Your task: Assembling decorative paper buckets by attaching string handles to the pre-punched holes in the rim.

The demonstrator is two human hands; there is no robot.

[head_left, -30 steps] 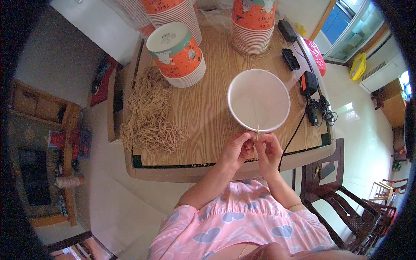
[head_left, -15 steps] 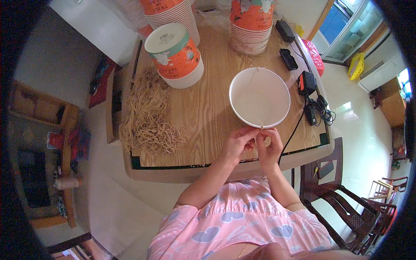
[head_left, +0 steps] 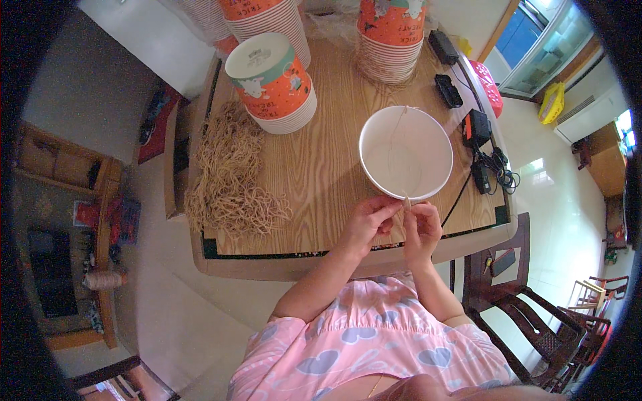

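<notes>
A white-lined paper bucket [head_left: 405, 150] stands mouth-up near the front of the table. Thin tan twine [head_left: 406, 202] passes through its near rim, and a strand runs down inside from the far rim. Just below the near rim, my left hand [head_left: 369, 222] pinches the twine from the left. On the other side, my right hand [head_left: 422, 230] closes thumb and fingers on the same twine. The fingertips nearly meet, so the knot or loop between them is mostly hidden.
A heap of loose twine [head_left: 234, 177] lies at the table's left. Upturned orange printed buckets [head_left: 277, 87] and another nested stack [head_left: 389, 40] stand behind. Along the right edge are a black adapter [head_left: 475, 128], cables [head_left: 498, 170] and a black tray [head_left: 448, 91]. A dark wooden chair [head_left: 501, 281] adjoins the table.
The bucket has shifted slightly right, and both hands have moved a little with it. My right fingers have drawn the twine closer; the loop seen between them earlier no longer shows.
</notes>
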